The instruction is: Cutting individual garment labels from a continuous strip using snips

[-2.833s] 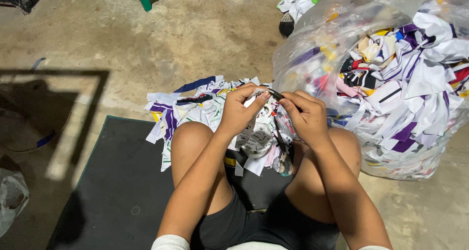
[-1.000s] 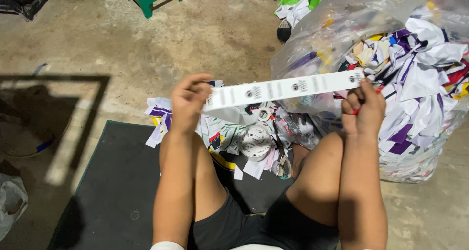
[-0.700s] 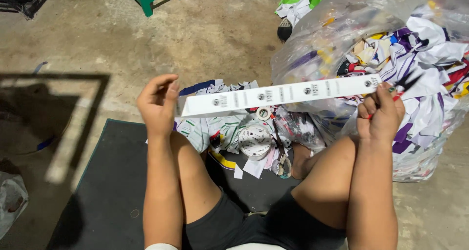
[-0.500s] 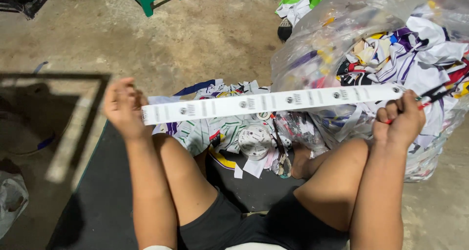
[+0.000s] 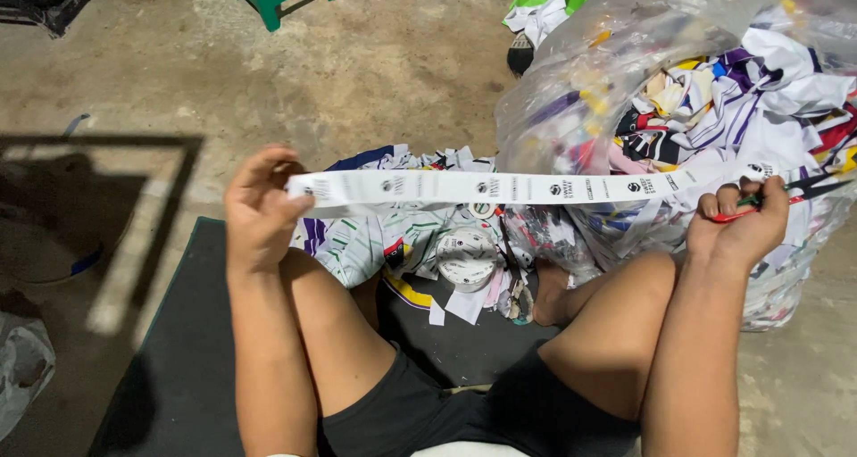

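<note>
A white printed ribbon point(image 5: 527, 187) stretches taut and nearly level above the knees, long axis running left to right. The left hand point(image 5: 259, 209) pinches its free end; the right hand point(image 5: 739, 225) closes on the other end together with red-handled scissors point(image 5: 786, 194), blades partly hidden. The roll point(image 5: 466, 258) lies below on fabric scraps point(image 5: 375, 243), beside a clear bag point(image 5: 625, 55).

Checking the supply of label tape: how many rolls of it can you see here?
1. The white roll lies on the fabric scraps between the knees, below the strip stretched between the left hand and right hand. Others may be hidden under scraps.
</note>
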